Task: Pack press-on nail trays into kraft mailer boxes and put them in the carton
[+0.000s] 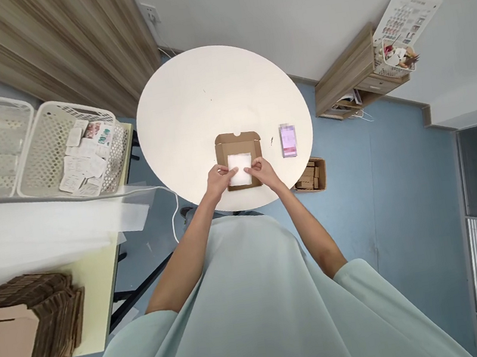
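Note:
A white square packet (241,170) lies over an opened brown cardboard box (237,138) near the front of the round white table (209,105). My left hand (219,179) pinches the packet's left side between thumb and fingers. On the opposite side my right hand (263,172) grips it the same way, thumb on top. Both thumbs point inward across the white surface. Whether the packet rests on the box or is held just above it, I cannot tell. The box's lid flap stands away from me, with a notch in its far edge.
A phone (288,140) lies right of the box. Below the table's right edge, a carton (318,174) holds small brown boxes. At left, a white basket (37,168) contains paper slips, and flattened cardboard boxes (40,330) are stacked on a side table. A wooden cabinet (349,76) stands at right.

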{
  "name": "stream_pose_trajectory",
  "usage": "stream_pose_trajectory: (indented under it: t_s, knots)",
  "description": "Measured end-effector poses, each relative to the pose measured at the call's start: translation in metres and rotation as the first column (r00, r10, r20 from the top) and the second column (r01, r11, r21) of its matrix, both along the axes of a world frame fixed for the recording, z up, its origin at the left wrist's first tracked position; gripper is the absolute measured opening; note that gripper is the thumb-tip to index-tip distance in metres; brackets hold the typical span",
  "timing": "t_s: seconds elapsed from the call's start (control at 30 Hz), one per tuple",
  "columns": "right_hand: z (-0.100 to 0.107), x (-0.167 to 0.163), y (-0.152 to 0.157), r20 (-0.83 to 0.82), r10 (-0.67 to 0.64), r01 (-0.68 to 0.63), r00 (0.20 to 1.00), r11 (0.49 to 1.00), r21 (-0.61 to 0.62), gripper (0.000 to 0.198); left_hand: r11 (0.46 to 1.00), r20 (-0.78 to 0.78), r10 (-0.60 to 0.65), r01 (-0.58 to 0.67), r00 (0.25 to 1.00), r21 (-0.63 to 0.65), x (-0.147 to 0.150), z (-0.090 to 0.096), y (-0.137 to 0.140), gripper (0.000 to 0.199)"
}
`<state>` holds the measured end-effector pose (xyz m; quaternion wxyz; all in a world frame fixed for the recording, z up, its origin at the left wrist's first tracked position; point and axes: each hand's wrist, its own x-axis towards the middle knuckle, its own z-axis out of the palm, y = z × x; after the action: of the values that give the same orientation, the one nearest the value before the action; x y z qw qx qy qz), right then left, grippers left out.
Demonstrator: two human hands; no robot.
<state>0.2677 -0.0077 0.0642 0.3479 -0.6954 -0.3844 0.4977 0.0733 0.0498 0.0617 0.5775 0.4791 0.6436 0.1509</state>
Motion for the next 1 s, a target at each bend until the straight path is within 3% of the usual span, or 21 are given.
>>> stream_pose_trajectory:
  t_s: [0.1, 0.37, 0.5, 0.6, 0.7, 0.8, 0.9, 1.0]
  knots:
    - [-0.013, 0.003, 0.001, 0.082, -0.006, 0.008, 0.997, 1.0, -0.03, 0.022, 0.997, 0.032, 0.015, -0.012, 0.999, -0.082, 0.012, -0.006, -0.005, 0.038]
    - [-0.034, -0.005, -0.001, 0.336, 0.122, -0.043, 0.934, 0.972, -0.233, 0.005, 0.989, -0.23, -0.115, 0.088, 0.966, -0.121, 0.03, -0.027, -0.011, 0.025]
    - [-0.038, -0.007, 0.001, 0.416, 0.23, -0.109, 0.88, 0.949, -0.296, 0.016, 0.975, -0.273, -0.204, 0.172, 0.94, -0.139, 0.033, -0.04, -0.014, 0.027]
    - [-0.04, -0.009, 0.002, 0.453, 0.321, -0.177, 0.832, 0.927, -0.331, 0.029, 0.962, -0.342, -0.271, 0.266, 0.9, -0.062, 0.033, -0.048, -0.016, 0.034]
    - [-0.041, -0.01, 0.003, 0.474, 0.389, -0.241, 0.79, 0.908, -0.343, 0.036, 0.916, -0.428, -0.369, 0.402, 0.825, -0.014, 0.033, -0.05, -0.018, 0.032]
    - [-0.038, -0.01, 0.004, 0.469, 0.448, -0.301, 0.761, 0.885, -0.356, 0.031, 0.872, -0.48, -0.448, 0.486, 0.754, -0.05, 0.036, -0.046, -0.019, 0.025]
    - [-0.031, -0.005, 0.006, 0.45, 0.444, -0.313, 0.775, 0.888, -0.336, 0.021, 0.899, -0.493, -0.386, 0.437, 0.78, -0.013, 0.037, -0.04, -0.015, 0.023]
    - [-0.023, 0.007, 0.009, 0.477, 0.237, -0.158, 0.847, 0.967, -0.199, 0.022, 0.941, -0.457, -0.161, 0.275, 0.875, 0.195, 0.033, -0.036, 0.0, 0.03]
